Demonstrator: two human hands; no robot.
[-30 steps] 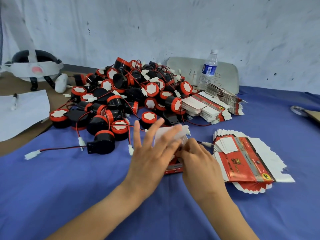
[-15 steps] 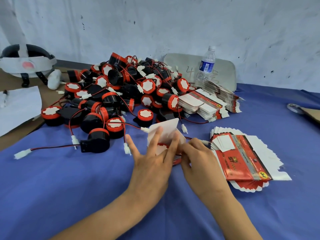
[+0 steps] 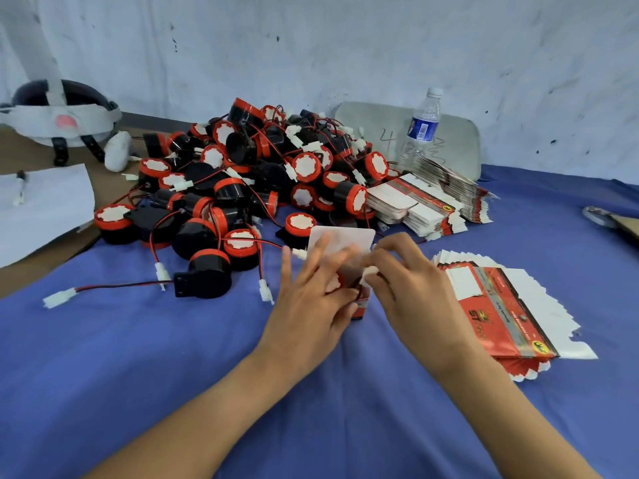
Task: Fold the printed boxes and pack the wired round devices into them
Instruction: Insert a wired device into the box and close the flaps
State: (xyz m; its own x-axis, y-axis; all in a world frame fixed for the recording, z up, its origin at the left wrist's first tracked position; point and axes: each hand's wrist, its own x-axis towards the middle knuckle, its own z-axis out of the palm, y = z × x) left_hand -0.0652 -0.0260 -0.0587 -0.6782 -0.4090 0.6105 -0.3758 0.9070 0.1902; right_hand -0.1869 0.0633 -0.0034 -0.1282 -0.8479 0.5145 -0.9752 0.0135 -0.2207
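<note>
The box [image 3: 359,299] now stands upright on the blue cloth [image 3: 173,357], its white lid flap [image 3: 342,238] raised; half a second ago it lay lower. I read this as erecting done, loading next. My left hand [image 3: 311,305] grips the box; my right hand [image 3: 411,288] pinches a side tab. Count: one box in hand, two flat stacks, devices [image 3: 242,188] uncountable, several dozen.

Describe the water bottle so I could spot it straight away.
Start at the big pile of red and black round devices on the blue cloth. Just right of it, near the white wall, stands the clear plastic bottle, in front of a grey board. It alone is upright and see-through, with a blue label.
</note>
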